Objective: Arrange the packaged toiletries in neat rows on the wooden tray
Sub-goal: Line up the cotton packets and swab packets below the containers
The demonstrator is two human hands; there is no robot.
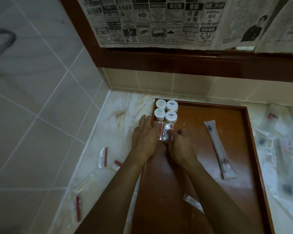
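Note:
A wooden tray (210,166) lies on the marble counter. Several round white containers (167,110) stand in two short rows in its far left corner. Just below them lie two clear packets with red sticks (160,128). My left hand (145,137) rests flat with straight fingers along the tray's left rim, touching the left packet. My right hand (179,146) pinches the right packet (169,130) with curled fingers. A long wrapped toothbrush packet (217,149) lies slanted on the tray's right half. A small clear packet (192,202) sits near the tray's front.
More red-stick packets (103,157) (77,208) and a cotton-swab packet (85,183) lie on the counter left of the tray. Blurred clear packets (281,149) cover the counter on the right. A tiled wall stands on the left; newspaper (159,21) hangs over a wood-framed mirror behind.

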